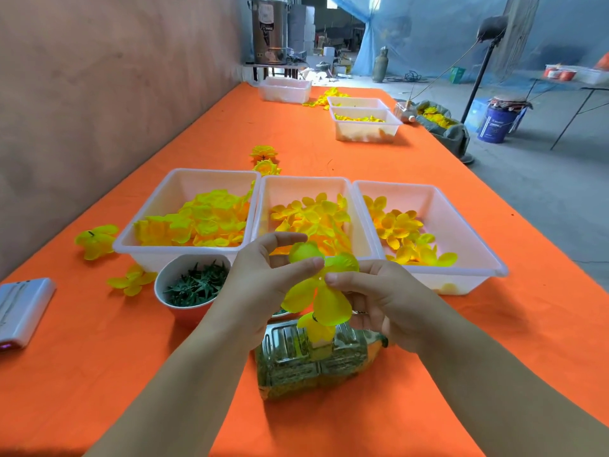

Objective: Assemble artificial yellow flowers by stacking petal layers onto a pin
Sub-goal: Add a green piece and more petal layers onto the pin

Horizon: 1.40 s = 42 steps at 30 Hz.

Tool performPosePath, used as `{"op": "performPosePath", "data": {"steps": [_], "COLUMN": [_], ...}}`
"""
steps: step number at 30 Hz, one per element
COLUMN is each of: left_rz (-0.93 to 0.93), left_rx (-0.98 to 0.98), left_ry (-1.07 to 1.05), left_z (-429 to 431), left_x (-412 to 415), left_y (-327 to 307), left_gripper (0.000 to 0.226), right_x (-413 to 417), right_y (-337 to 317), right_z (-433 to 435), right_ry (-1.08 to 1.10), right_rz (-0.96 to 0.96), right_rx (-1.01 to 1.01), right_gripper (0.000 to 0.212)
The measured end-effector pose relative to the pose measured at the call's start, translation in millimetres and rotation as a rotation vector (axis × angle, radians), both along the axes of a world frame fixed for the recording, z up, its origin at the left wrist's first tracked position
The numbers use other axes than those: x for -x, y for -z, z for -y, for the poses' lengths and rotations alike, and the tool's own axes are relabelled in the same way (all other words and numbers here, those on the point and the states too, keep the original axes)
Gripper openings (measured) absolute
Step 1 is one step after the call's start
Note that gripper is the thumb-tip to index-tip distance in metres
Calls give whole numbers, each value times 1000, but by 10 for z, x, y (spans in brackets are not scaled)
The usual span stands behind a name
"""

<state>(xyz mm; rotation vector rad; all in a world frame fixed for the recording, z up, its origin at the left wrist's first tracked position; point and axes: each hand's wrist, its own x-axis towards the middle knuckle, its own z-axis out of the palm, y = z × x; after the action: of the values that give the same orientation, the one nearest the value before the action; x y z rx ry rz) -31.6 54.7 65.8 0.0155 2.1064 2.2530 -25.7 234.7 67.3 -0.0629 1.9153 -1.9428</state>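
The left hand and the right hand meet over the near middle of the table, which is covered in orange cloth. Each pinches the same yellow petal layer between thumb and forefinger, close to its centre, and the other fingers are loosely curled. The petal layer is held in the air, its lower lobes hanging down over a pale block that sits on a clear bottle lying on its side. Whether the petals touch the block cannot be told.

Just beyond the hands three white tubs stand side by side, rims touching: the left tub, the middle tub and the right tub, each partly filled with yellow petals. A bowl of green star pieces sits against the front of the left tub, just beside the left wrist.

Bare cloth lies on both sides of the bottle. To the left it runs as far as a white device at the table's edge. Two loose petal pieces lie left of the tubs, near the wall. Behind the tubs, past two finished flowers, a broad strip of cloth is open up to the far tubs. The right tub's corner stands near the table's right edge.
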Motion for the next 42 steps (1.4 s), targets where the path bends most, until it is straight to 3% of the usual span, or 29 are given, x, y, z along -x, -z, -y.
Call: {"op": "performPosePath", "data": {"steps": [5,11,18,29,37,39,42], "left_rz": [91,113,178,250,203,189,189], "left_rx": [-66,-118,-169,-260,-174,-176,-194], "left_ry": [43,71,48,23,25,25,49], "left_z": [-11,10,-31,-97,-122,-115,-91], "left_x": [-50,-114,-105,-86,-151,-153,-139], "left_y": [40,68,87,76,72,64,85], "left_gripper": [47,60,59,58,74,68,74], "right_x": [-16,-29,-24,-24,-80,-102,-111], "right_y": [24,53,100,165,217,228,235], "right_z": [29,27,34,67,60,55,48], "right_ry": [-18,-44,18,42,67,56,41], "right_rz": [98,98,105,67,7,-5,-22], "right_rx": [84,133,151,113,161,165,183], "right_gripper": [13,42,8,19,13,8,15]}}
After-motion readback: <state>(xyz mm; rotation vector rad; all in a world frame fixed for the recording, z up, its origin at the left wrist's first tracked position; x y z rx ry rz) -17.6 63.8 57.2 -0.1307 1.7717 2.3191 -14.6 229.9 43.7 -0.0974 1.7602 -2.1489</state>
